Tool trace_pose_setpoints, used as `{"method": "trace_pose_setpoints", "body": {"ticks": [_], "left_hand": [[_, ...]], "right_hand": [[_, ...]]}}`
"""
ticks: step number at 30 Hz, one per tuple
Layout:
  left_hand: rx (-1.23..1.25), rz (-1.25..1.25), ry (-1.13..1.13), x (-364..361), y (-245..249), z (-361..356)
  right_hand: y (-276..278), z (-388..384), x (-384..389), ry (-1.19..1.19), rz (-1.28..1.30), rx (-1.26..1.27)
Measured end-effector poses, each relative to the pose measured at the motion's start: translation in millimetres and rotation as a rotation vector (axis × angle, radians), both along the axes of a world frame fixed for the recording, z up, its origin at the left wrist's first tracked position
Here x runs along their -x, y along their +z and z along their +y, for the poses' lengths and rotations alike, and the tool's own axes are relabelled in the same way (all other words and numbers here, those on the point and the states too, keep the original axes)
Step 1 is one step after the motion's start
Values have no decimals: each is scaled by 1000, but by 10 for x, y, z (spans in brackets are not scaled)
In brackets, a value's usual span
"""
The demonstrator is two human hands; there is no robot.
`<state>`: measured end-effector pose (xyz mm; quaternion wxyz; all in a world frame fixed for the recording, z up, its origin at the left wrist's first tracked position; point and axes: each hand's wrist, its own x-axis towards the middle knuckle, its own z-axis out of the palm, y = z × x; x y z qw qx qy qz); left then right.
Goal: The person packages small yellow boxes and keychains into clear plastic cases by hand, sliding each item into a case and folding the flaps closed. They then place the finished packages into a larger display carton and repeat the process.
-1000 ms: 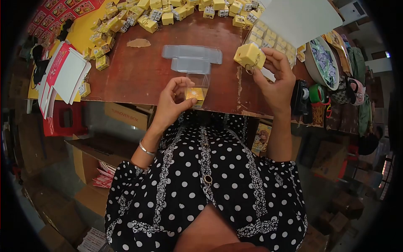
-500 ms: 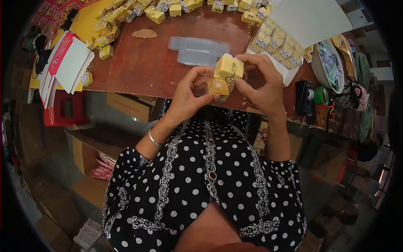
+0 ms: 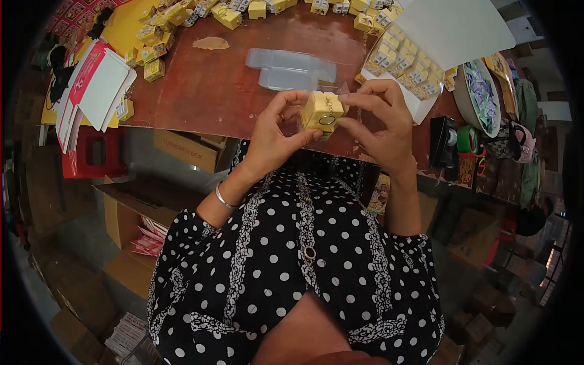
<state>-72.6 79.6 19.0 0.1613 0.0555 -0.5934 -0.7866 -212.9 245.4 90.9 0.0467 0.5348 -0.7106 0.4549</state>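
Note:
A yellow cube keychain (image 3: 316,104) with a chain and metal ring sits in what looks like a small clear plastic box, its ring lying over the near side. My left hand (image 3: 281,125) grips this box from the left, thumb in front and fingers behind. At its right edge is my right hand (image 3: 382,118), thumb and index finger apart by the cube and a raised clear flap (image 3: 344,89). Whether those fingertips touch the box is hard to make out. Beyond my hands a flat clear plastic tray (image 3: 291,68) lies on the reddish-brown table (image 3: 188,91).
Several yellow cube keychains (image 3: 154,70) are piled along the far and left edges. An open white box (image 3: 420,109) holds rows of them at right. Farther right are a tape dispenser (image 3: 442,143), green tape (image 3: 466,140) and a basin (image 3: 465,100). White-and-pink cards (image 3: 100,100) lie left.
The yellow cube keychain has moved down into the clear box in my left hand. My right thumb and fingers have come off the cube and spread beside it.

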Motion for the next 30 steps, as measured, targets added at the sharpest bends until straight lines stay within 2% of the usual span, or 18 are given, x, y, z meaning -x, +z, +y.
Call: {"method": "trace_pose_setpoints", "body": {"ticks": [2, 5, 8, 10, 16, 22, 24, 26, 28, 29, 30], "left_hand": [[106, -3, 29, 16, 14, 9], [104, -16, 23, 7, 61, 34], [158, -22, 38, 1, 32, 27], [166, -35, 37, 4, -3, 32], [196, -66, 28, 5, 16, 46], [195, -27, 54, 20, -42, 44], [195, -31, 43, 15, -32, 45], [73, 11, 65, -4, 30, 78], [30, 12, 34, -42, 67, 91], [-12, 17, 3, -55, 76, 96], [-13, 16, 5, -71, 63, 103]], "right_hand": [[10, -2, -26, -9, 58, -20], [3, -7, -4, 46, 168, -71], [-12, -3, 42, 57, 28, -54], [-46, -3, 68, 53, -222, -36], [-6, -23, 54, 43, -311, -41], [-29, 6, 108, 75, -167, -181], [-74, 8, 123, 87, -133, -140], [-138, 26, 119, 98, -101, -100], [-210, 72, 62, 33, -454, -13], [-280, 94, 15, 35, -455, -14], [-384, 121, -59, 75, -587, -1]]}}
